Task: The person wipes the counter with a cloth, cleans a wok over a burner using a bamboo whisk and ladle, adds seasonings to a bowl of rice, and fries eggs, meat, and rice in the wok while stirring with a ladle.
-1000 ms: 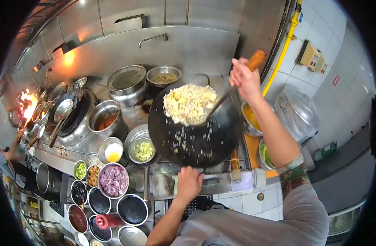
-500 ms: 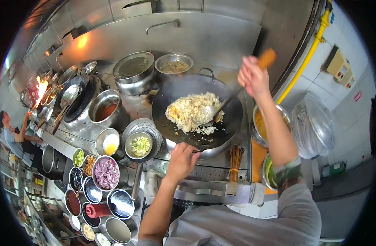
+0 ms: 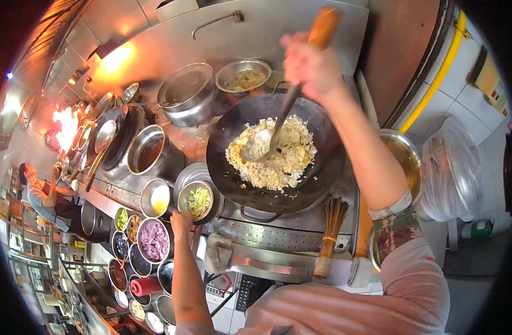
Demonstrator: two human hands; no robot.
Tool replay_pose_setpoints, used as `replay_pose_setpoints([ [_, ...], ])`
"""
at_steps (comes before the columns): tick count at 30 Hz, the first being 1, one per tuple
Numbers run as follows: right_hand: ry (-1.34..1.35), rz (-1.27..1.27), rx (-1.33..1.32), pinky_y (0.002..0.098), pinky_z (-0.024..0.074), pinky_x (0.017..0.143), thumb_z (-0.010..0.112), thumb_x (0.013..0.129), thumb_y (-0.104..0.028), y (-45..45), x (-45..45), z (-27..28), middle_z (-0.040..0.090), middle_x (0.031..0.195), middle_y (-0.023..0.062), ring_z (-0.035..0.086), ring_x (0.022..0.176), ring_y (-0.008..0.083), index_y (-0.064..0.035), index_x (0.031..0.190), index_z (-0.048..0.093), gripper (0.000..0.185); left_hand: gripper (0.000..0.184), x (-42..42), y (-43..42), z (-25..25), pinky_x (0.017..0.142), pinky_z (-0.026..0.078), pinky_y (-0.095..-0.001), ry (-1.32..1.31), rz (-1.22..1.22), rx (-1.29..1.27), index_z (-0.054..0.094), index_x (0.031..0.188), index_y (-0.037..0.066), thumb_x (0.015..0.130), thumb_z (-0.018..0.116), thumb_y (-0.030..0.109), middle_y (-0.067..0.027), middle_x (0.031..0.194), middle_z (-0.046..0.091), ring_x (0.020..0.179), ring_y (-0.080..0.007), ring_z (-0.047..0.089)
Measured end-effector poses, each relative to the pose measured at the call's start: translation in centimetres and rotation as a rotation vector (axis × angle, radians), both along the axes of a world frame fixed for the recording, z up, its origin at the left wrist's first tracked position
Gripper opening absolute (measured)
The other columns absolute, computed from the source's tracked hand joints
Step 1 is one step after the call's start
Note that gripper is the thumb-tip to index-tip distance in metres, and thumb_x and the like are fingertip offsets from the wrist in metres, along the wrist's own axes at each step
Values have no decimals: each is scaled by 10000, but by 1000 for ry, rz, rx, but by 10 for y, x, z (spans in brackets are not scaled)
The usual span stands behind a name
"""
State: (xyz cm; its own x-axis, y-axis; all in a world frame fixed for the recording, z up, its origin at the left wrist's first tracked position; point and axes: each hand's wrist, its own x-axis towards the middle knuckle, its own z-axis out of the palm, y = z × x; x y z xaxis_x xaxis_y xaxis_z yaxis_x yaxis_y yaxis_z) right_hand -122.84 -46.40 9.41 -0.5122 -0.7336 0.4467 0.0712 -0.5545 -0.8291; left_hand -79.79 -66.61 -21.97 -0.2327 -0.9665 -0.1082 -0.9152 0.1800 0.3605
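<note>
A black wok sits on the burner, with fried rice and egg spread in its middle. My right hand is closed round the wooden-handled ladle, slightly blurred, above the wok's far side. The ladle's bowl rests on the rice, with the shaft slanting up to the right. My left hand is left of the wok, closed at the near edge of a steel bowl of chopped green vegetable; what its fingers grip is too small to make out.
Bowls of sliced onion, egg and dark sauces stand at the left, by a red bottle. A bamboo brush lies right of the wok. Steel pots stand behind. Another person works near flames at the far left.
My left hand has let go of the wok's near handle and moved left to the vegetable bowl. My right hand has moved left and farther away, shifting the ladle left. The wok's rice has spread out.
</note>
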Motion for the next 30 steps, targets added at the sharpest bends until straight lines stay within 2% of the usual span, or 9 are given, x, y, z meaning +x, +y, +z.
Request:
replay_pose_setpoints([
  [3,15,26,103,261,258,380,663,916,-210,-18,-6,9,315,479,-56,303,372,66,-150,629,376,411,377,12,-30,-27,930,471,-503,73,65,250,642,1010,-113,809,603,204,-344,1051,641,1064,-459,599],
  [4,44,6,122,262,264,381,665,913,-209,-20,-11,20,319,479,-51,308,372,70,-147,630,384,404,352,-3,-12,2,948,464,-485,-39,102,198,667,951,-109,795,590,198,-330,1036,657,1070,-437,606],
  [8,-12,-130,34,262,277,388,692,899,-247,-18,-9,19,330,489,-71,306,373,61,-150,650,415,386,373,3,-22,-30,996,432,-450,-161,37,-135,652,971,-115,783,568,197,-321,1043,659,1070,-431,607],
  [11,20,-37,87,260,263,391,699,899,-262,-20,-16,-1,318,483,-91,283,366,49,-174,606,389,435,376,-7,-14,-30,956,456,-461,57,154,-177,650,975,-109,770,572,196,-318,1007,665,1042,-434,619],
  [15,33,59,160,262,244,372,671,917,-250,6,-43,36,324,470,-85,275,351,54,-202,570,364,466,317,3,-33,-26,686,549,-447,-55,118,255,627,965,-125,789,533,122,-301,916,672,735,-414,686],
  [17,-1,-241,209,261,250,367,663,920,-237,37,-1,24,314,463,-73,286,350,60,-189,563,353,475,280,1,-15,-16,538,547,-392,441,317,255,614,953,-129,794,516,81,-267,898,672,624,-337,686],
  [19,48,-144,32,257,259,367,669,915,-237,32,-1,-20,320,468,-59,300,355,67,-162,602,406,415,184,0,3,7,443,529,-311,624,329,140,587,879,-97,814,576,74,-185,814,637,565,-228,629],
  [25,125,-116,17,247,259,377,611,946,-148,86,-19,16,324,485,-62,289,369,69,-148,664,413,344,134,-10,57,126,504,500,-207,1097,311,123,540,859,43,939,626,108,-19,720,590,565,-76,542],
  [30,22,-103,-21,266,277,383,693,897,-217,61,-3,-13,343,490,-49,339,383,71,-143,642,393,401,125,-75,71,166,643,507,-258,853,-74,40,614,862,14,910,680,108,-48,741,637,668,-133,610],
])
